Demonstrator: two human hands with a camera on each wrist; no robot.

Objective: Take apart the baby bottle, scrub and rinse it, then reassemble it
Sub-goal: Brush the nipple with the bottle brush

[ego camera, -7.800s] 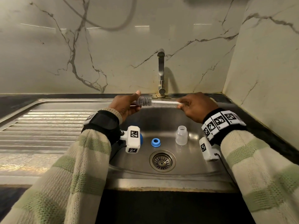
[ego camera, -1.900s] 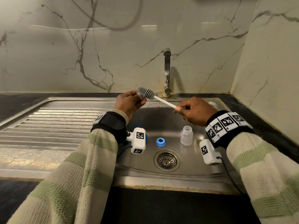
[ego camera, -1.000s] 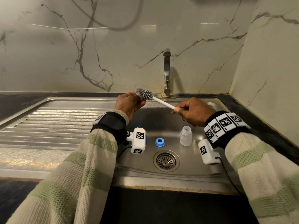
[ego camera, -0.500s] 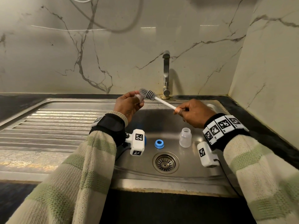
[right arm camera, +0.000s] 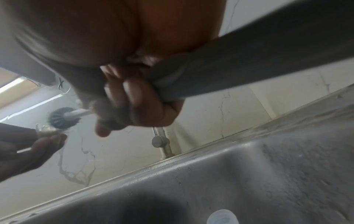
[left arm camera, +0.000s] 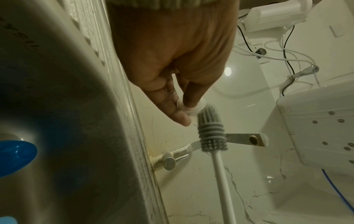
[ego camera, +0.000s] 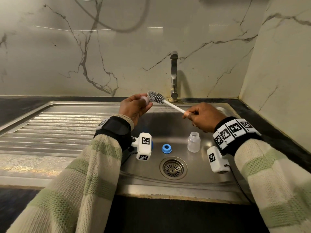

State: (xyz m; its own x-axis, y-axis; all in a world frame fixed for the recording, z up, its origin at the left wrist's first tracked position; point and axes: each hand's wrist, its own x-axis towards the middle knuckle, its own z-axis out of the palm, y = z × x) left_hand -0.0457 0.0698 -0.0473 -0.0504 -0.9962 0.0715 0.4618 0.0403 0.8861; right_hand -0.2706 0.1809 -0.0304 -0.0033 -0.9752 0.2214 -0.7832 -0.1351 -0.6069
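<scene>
A clear teat (ego camera: pixel 146 100) is pinched by the left hand (ego camera: pixel 134 108) above the sink (ego camera: pixel 210 174). The bottle brush (ego camera: pixel 156 97) is gripped by the right hand (ego camera: pixel 204 117), its bristles touching the teat. The bottle (ego camera: pixel 194 142) and blue ring (ego camera: pixel 166 148) stand in the sink.

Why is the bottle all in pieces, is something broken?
Nothing looks broken. The bottle stands upright in the sink beside its blue ring, while the left hand pinches the nipple against the brush.

Brushed steel sink (ego camera: pixel 198 185), seemingly silicone brush (ego camera: pixel 155 97)
</scene>
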